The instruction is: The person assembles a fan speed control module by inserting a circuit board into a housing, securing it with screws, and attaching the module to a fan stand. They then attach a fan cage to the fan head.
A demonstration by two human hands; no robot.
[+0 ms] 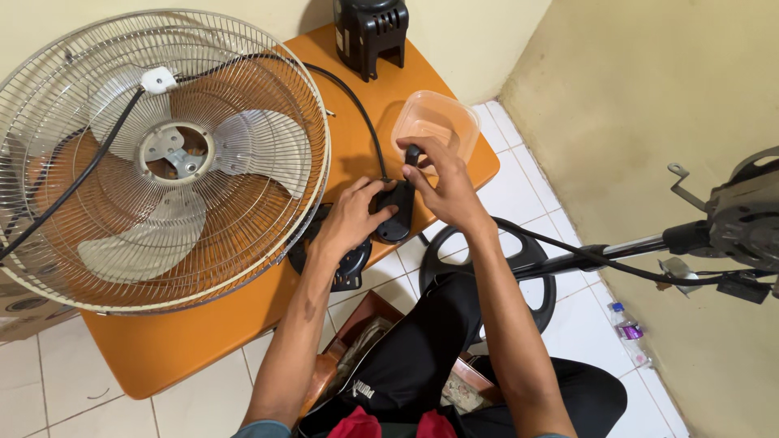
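figure: head view, near to far. the person's lap, in black trousers [430, 365], is filling the bottom edge, with an open wooden box [357, 324] showing beside it on the white tiled floor [57, 365]. the left hand [350, 219] is closing around a black oblong fan switch housing [396, 212] at the near right edge of the orange table [162, 349]; the right hand [442, 182] is pinching the black cable [349, 97] where it is entering the housing's top. both hands are holding narrow grips. a round black cap [345, 264] is lying under the left wrist, overhanging the table edge. to the right, a fan stand base [487, 268], its chrome pole [641, 243] and a bare motor [746, 219] are lying across the floor, with a small bottle [626, 328] near the wall.

farther in, a clear plastic container [436, 122] is sitting at the right edge, just beyond the right hand. a wire fan guard with blades [162, 154] is covering the left half of the table. a black motor cover [370, 32] is standing at the far edge.

risk, as a judgement: the housing is being worked right over the table edge, so a slipping grip or small loose part is likely dropping to the floor or box; tugging the cable may be dragging the guard. open room is lying only in the strip between guard and container.
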